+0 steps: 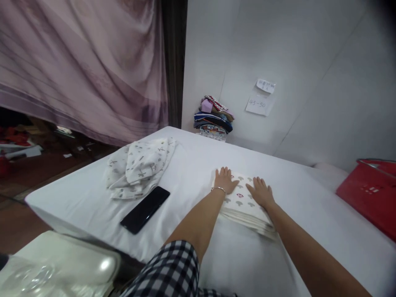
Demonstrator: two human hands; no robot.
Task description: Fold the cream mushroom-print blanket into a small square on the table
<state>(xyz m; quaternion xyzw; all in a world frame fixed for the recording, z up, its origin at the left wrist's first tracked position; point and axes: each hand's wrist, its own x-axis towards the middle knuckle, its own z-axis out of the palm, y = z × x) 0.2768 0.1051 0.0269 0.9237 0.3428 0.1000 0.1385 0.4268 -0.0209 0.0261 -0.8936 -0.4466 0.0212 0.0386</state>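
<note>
Both of my hands rest flat on a folded white cloth [239, 203] printed with grey mushroom shapes and small red marks. My left hand [225, 180], with a bracelet at the wrist, presses on its left side, fingers spread. On the right side lies my right hand [260, 192], fingers also apart. Several folded layers show along the cloth's near edge. To the left, a loosely bunched white cloth [140, 167] with a grey-brown print lies on the white-covered table [192, 165]. Beside it is a black phone [145, 209].
A stack of folded fabrics [213, 117] stands by the wall behind the table. At the right edge is a red bag [369, 192]. Paper notes [260, 104] hang on the wall. A pink curtain [93, 62] hangs at left; clear plastic packaging [55, 268] lies at lower left.
</note>
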